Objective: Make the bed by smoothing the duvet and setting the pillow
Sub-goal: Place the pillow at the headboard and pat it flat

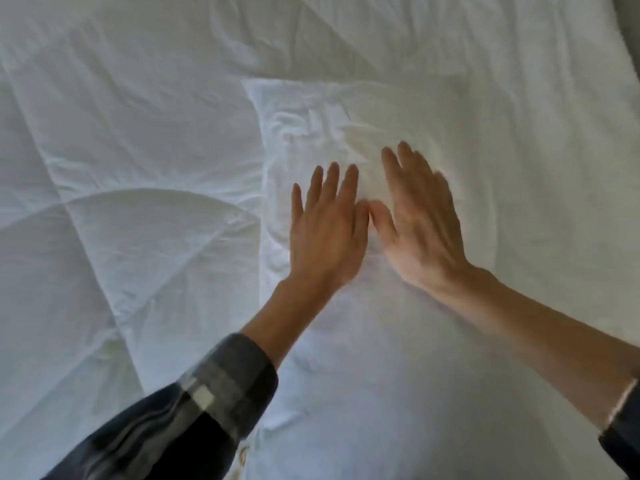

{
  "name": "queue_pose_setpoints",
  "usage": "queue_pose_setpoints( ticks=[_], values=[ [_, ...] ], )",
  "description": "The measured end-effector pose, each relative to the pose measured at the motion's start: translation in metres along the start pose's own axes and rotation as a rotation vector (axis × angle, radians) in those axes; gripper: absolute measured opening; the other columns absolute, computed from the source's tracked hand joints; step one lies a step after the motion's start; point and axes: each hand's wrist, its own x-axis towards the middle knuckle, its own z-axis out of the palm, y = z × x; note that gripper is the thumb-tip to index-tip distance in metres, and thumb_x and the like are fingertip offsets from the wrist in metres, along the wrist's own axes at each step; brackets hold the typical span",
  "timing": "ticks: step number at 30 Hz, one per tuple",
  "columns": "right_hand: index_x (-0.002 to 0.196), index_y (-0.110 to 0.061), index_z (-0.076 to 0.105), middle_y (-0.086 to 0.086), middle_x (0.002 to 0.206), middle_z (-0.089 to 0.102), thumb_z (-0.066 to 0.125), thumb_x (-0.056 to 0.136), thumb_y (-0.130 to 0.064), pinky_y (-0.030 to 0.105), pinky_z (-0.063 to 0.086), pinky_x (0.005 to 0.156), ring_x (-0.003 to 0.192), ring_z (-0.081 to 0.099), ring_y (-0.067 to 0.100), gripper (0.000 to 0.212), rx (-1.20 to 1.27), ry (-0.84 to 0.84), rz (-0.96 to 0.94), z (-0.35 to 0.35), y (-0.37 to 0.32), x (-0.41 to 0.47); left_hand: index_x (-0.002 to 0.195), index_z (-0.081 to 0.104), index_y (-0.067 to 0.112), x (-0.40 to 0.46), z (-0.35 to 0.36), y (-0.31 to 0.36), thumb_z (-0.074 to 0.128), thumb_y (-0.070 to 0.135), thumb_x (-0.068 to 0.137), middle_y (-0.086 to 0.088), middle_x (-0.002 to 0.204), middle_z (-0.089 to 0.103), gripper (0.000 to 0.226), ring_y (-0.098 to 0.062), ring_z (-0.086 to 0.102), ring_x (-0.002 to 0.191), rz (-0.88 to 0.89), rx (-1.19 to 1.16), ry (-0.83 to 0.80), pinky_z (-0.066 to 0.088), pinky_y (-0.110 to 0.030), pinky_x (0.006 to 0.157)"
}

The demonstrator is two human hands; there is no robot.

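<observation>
A white, rectangular fabric pillow (346, 323) lies lengthwise down the middle of the frame, from a corner at upper centre to the bottom edge. It rests on a white quilted duvet (138, 150) that fills the left side and the top of the frame, with stitched seams and soft creases running across it. The pillow's upper part is rumpled into small folds just above the fingertips.

The left hand (325, 233) lies flat, palm down, on the pillow at the centre of the frame, fingers spread and pointing toward the top. Its grip is loose and holds nothing. The right hand (420, 230) lies just beside it, also palm down with fingers extended, angled toward the upper left; it is blurred, and its grip too is spread flat with nothing held. The two thumbs meet or nearly meet between the hands; I cannot tell whether they touch.

A dark checked sleeve (194, 410) covers the left forearm at the lower left of the frame. The right forearm is bare up to a dark cuff (623, 427) at the lower right edge. A strip of grey (628, 29) shows at the upper right corner, beyond the bedding.
</observation>
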Motion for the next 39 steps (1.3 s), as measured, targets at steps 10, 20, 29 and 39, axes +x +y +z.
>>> queue_pose_setpoints(
  ticks=[10,20,29,39],
  values=[
    [0.157,-0.012,0.011,0.015,0.164,0.011,0.025,0.098,-0.059,0.055,0.013,0.119,0.149,0.014,0.036,0.076,-0.072,-0.03,0.266,-0.012,0.026,-0.082,0.162,0.008,0.027,-0.08,0.025,-0.02,0.02,0.048,0.107,-0.002,0.17,-0.004,0.06,-0.023,-0.007,0.156,-0.015,0.011,-0.135,0.002,-0.053,0.125],
    [0.158,-0.018,0.002,0.01,0.166,-0.002,0.015,0.098,-0.061,0.058,0.011,0.119,0.151,0.006,0.033,0.075,-0.214,-0.161,0.325,0.03,0.082,-0.175,0.161,-0.005,0.032,-0.204,0.046,-0.063,0.01,0.059,0.104,0.002,0.169,-0.013,0.065,-0.019,-0.011,0.156,-0.095,0.088,-0.218,0.007,-0.057,0.124],
    [0.157,-0.014,0.018,0.01,0.166,0.006,0.028,0.098,-0.057,0.055,0.018,0.118,0.153,0.007,0.028,0.074,-0.193,-0.14,-0.016,0.037,0.018,-0.229,0.16,0.024,0.018,-0.244,0.058,-0.019,0.029,0.053,0.104,-0.009,0.169,0.011,0.066,-0.028,0.009,0.156,0.2,0.158,-0.133,0.02,-0.056,0.121],
    [0.158,-0.016,0.012,0.011,0.165,0.009,0.025,0.097,-0.058,0.05,0.011,0.121,0.151,0.01,0.031,0.075,0.025,0.02,0.106,-0.003,0.008,-0.073,0.162,0.001,0.027,-0.108,0.01,-0.024,0.021,0.058,0.103,-0.001,0.17,-0.008,0.07,-0.021,-0.009,0.156,-0.049,-0.042,-0.036,-0.001,-0.045,0.126]
  ],
)
